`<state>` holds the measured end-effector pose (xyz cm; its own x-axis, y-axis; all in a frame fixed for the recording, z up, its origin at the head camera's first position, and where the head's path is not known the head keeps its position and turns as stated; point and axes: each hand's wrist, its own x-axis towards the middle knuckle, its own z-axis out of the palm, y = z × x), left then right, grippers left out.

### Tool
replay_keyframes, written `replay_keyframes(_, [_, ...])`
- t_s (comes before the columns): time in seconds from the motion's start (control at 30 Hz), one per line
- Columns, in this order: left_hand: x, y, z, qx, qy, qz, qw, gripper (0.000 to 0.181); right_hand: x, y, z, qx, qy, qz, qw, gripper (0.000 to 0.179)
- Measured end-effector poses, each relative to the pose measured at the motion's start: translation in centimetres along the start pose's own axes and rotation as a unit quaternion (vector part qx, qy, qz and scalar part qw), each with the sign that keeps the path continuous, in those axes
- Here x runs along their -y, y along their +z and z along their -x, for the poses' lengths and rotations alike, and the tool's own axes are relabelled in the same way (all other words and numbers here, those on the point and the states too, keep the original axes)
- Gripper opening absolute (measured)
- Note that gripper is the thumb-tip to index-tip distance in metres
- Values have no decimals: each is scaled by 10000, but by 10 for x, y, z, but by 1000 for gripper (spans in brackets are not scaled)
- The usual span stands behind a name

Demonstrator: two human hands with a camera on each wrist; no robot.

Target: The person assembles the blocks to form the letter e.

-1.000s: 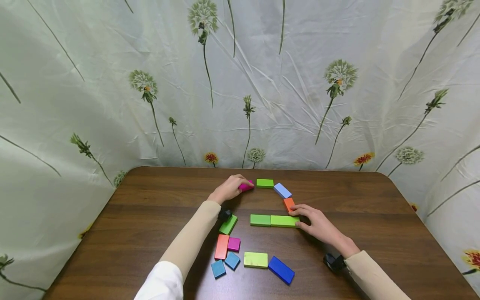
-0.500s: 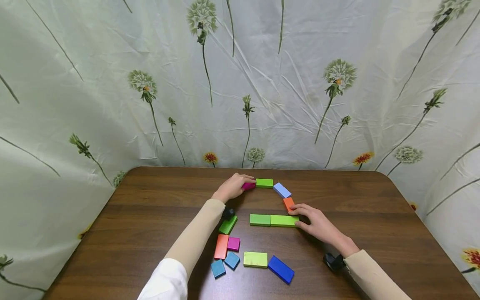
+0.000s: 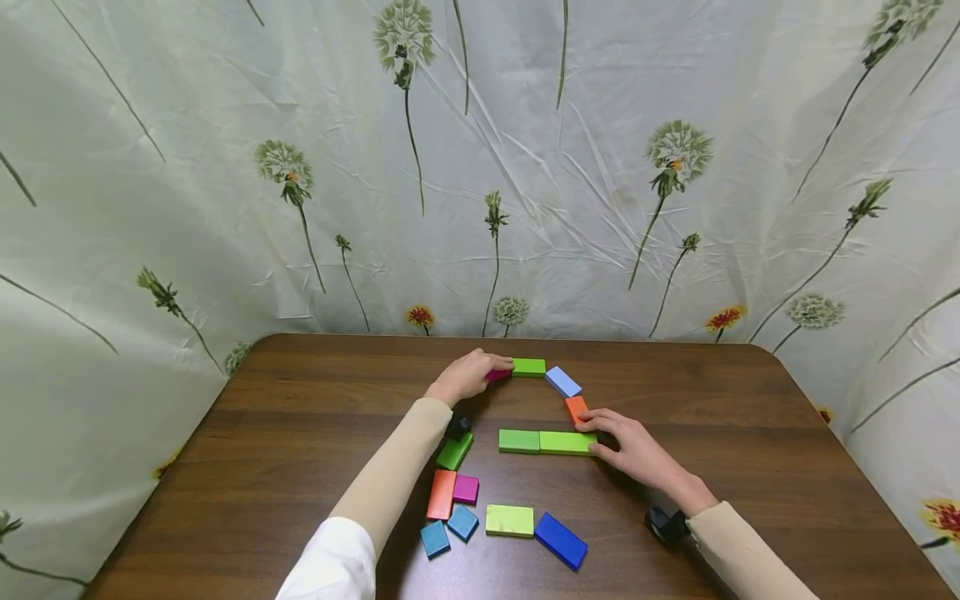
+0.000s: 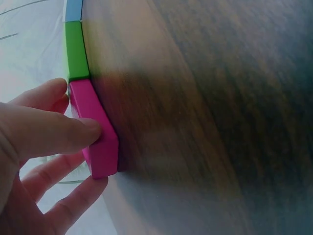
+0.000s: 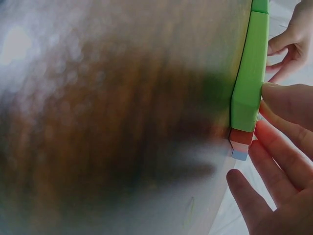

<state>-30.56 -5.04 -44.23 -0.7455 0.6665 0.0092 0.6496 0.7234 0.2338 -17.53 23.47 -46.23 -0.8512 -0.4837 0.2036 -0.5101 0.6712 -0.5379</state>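
In the head view my left hand (image 3: 467, 377) is at the back of the table, gripping a magenta block (image 4: 100, 139). The left wrist view has its thumb on that block and other fingers around the far side and end. One end of it meets a green block (image 4: 77, 51). My right hand (image 3: 633, 446) rests by an orange block (image 3: 577, 410), fingertips touching it, fingers fairly straight. Its thumb touches the end of a long light-green block (image 3: 567, 443), which abuts a shorter green block (image 3: 519, 441). A pale blue block (image 3: 563, 382) lies between the orange and back green blocks.
Nearer on the wooden table (image 3: 712, 392) lie a green block (image 3: 454, 452), a coral block (image 3: 442, 495), a small magenta block (image 3: 466, 490), two teal blocks (image 3: 435, 540), a yellow-green block (image 3: 510, 521) and a dark blue block (image 3: 561, 541). A flowered curtain (image 3: 585, 167) hangs behind.
My left hand has shifted slightly right, bringing the magenta block from a small gap up against the back green block. The right hand has stayed in place.
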Motion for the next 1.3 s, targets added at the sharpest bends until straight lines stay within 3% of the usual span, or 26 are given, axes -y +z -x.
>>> replay_keyframes(0.63, [-1, 0, 3, -20, -32, 141, 9999, 50, 1, 2, -1, 8, 3, 16, 10000, 30])
replay_keyframes(0.77, [3, -1, 5, -127, 191, 291, 9993, 48, 1, 2, 0, 18, -1, 49, 10000, 30])
replay_keyframes(1.07, [14, -8, 23, -280, 409, 1003, 9937, 46, -1, 2, 1, 32, 25, 72, 10000, 29])
replay_keyframes(1.3, [12, -12, 44, -310, 496, 1177, 9913, 40, -1, 1, 1, -2, 8, 64, 10000, 29])
